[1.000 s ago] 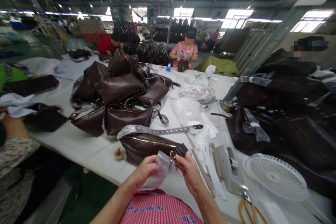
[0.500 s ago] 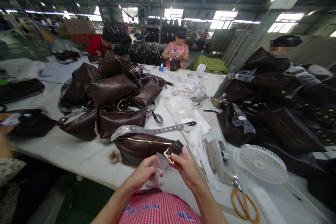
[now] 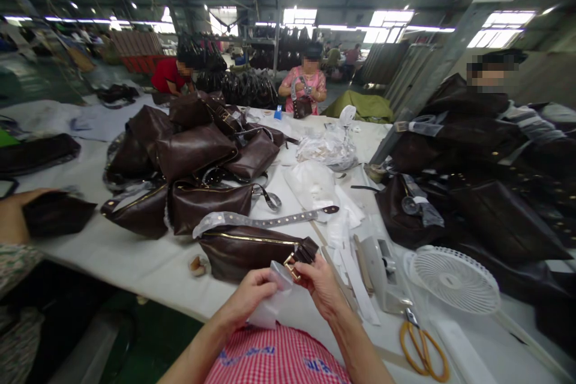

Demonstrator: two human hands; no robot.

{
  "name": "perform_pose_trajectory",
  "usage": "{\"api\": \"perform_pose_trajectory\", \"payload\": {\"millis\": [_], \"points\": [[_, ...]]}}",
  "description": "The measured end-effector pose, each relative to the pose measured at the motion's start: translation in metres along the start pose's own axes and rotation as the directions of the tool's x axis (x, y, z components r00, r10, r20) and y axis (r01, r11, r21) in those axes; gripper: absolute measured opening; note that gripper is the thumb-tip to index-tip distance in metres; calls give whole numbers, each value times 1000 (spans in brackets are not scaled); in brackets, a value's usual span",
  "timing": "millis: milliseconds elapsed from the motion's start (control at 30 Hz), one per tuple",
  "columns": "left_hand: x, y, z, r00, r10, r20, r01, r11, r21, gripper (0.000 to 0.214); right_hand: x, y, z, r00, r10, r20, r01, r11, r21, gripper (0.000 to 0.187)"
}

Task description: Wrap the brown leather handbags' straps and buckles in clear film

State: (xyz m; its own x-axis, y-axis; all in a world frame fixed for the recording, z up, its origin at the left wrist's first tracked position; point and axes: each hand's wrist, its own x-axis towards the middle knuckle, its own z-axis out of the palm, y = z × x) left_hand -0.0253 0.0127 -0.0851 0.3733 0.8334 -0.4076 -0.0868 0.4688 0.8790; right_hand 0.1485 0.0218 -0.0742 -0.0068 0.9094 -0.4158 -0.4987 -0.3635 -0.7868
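My left hand is closed on a clear plastic sleeve that hangs in front of my apron. Close by, my right hand grips a gold buckle at the end of a dark brown strap, with the fingers wrapped round it. The strap end belongs to a dark brown leather bag lying on the table just beyond both hands. A gold zip runs along the bag's top. Behind the zip lies a studded strap, mostly covered in clear plastic wrap. The top of the sleeve is near the buckle.
Several brown bags are heaped at the back left. To the right are a tape dispenser, a white fan and orange-handled scissors. A neighbour's hand holds a dark bag at the left edge.
The plastic sleeve in my left hand now hangs more spread out. My right hand stays at the buckle. At the left, the neighbour's hand has moved onto a dark bag.
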Motion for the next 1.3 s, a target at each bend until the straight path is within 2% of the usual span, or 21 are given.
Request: {"api": "perform_pose_trajectory", "payload": {"millis": [167, 300, 533, 767, 900, 967, 1133, 1300], "points": [[6, -5, -1, 993, 66, -98, -69, 997, -22, 10, 4, 2, -3, 998, -30, -46, 29, 1000, -7, 41], [9, -7, -1, 985, 58, -162, -61, 998, -13, 8, 5, 3, -3, 998, -39, -47, 39, 999, -2, 42], [11, -9, -3, 992, 49, -116, -57, 996, -73, 6, 4, 1, -1, 998, -14, -54, 15, 1000, 21, 40], [8, -3, -2, 995, 60, -74, -67, 993, -96, 33, 3, -1, 1, 999, -22, -37, 23, 999, 26, 38], [7, 3, 4, 999, -18, -51, 12, 993, -116, 49, 2, -3, 7, 999, -42, 15, 42, 999, 21, 38], [9, 2, 4, 996, -70, -53, 63, 991, -119, 44, 3, -3, 9, 998, -56, 8, 56, 998, 22, 43], [21, -12, -3, 994, -110, 22, 112, 984, -142, 27, 7, -2, 7, 996, -78, -49, 79, 997, 23, 47], [29, -12, -2, 994, -94, 52, 100, 985, -137, 44, 2, -4, 4, 997, -69, -20, 70, 996, 57, 46]]}}
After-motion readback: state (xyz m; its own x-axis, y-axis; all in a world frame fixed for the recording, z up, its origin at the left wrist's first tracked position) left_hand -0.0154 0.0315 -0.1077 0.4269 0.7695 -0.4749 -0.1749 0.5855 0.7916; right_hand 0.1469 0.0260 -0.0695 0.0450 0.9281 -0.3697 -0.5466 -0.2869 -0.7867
